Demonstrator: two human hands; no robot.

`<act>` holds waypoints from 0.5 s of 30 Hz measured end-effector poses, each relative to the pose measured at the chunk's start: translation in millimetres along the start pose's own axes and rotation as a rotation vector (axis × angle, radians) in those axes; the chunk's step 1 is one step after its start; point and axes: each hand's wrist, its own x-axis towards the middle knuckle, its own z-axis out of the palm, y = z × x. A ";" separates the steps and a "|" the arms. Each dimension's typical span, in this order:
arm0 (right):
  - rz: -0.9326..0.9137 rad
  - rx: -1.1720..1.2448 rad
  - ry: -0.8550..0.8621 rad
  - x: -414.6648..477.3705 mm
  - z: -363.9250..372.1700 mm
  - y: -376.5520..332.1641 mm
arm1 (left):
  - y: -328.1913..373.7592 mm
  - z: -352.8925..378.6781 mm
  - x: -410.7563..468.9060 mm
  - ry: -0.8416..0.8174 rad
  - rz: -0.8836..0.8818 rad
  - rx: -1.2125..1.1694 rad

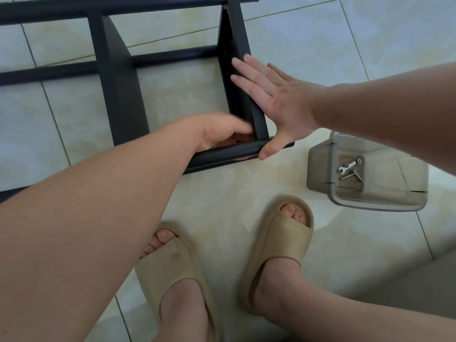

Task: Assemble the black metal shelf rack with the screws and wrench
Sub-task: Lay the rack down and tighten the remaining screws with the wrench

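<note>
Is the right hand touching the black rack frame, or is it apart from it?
Touching. In the head view the right hand lies flat against the upright panel of the black rack frame, thumb on its bottom tube.

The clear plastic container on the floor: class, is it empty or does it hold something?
Not empty. The clear container holds a small wrench and a few screws on its bottom; no lid is on it.

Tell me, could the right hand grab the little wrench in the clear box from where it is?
Probably yes. The wrench lies in the open-topped clear box, just below the right hand, with nothing covering it; the hand must only leave the black frame.
</note>
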 end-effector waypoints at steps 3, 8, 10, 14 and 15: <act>-0.001 0.011 0.003 -0.4 0.3 0.0 | 1.6 0.6 2.9 0.008 -0.051 0.026; 0.000 0.004 0.008 0.2 0.9 -0.3 | 7.2 0.8 1.8 0.028 -0.140 0.075; 0.001 0.001 0.009 0.1 0.9 0.0 | 9.4 1.5 2.7 0.060 -0.112 0.075; -0.004 0.000 0.004 0.6 1.3 0.7 | 4.6 3.9 2.4 0.146 -0.014 0.071; -0.004 0.000 0.002 0.7 1.6 0.7 | 3.0 3.9 2.2 0.151 0.006 0.060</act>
